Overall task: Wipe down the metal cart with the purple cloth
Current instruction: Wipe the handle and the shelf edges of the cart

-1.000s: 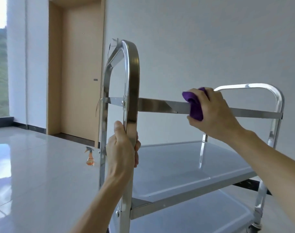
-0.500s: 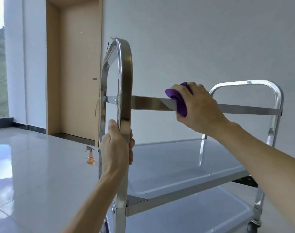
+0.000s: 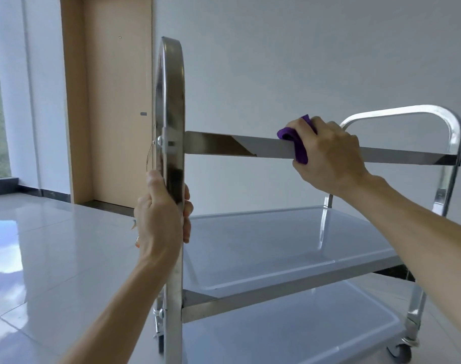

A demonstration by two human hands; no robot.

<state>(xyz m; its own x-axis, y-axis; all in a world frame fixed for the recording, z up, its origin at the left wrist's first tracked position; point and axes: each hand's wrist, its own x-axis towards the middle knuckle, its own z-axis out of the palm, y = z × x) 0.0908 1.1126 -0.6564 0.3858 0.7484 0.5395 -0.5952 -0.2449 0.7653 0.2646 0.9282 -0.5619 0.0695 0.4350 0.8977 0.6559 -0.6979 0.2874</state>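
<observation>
From my seat at the feed, the polished stainless-steel cart (image 3: 289,287) fills the right half of the view, standing on a glossy pale tiled floor (image 3: 40,258) that mirrors the daylight. Its near upright is a flat, rounded-top hoop of mirror-bright metal (image 3: 171,114), seen almost edge-on. My left hand (image 3: 161,219) grips that hoop low down, thumb up along the left edge and fingers curled round to the right side, tips showing past the metal.

A flat horizontal steel rail (image 3: 250,148) runs from the near hoop to the far rounded tubular handle frame (image 3: 455,143). My right hand (image 3: 331,156) sits on this rail about midway, towards the far end, fingers folded over the top and thumb underneath, pinching a bunched purple cloth (image 3: 295,139) against the metal. The cloth looks soft and nubbly, folded over the rail's upper edge and hanging down its front face; only its left part shows past my knuckles.

Below, two smooth grey shelf trays with shallow raised rims lie one above the other: the upper shelf (image 3: 276,245) and the lower shelf (image 3: 302,329). A grey caster wheel (image 3: 400,354) sits at the far right corner.

Behind stands a matt white wall (image 3: 302,61) and a plain light-wood door (image 3: 116,101) with a small dark plate. Something small and orange peeks out beside my left wrist; I cannot make out what it is.
</observation>
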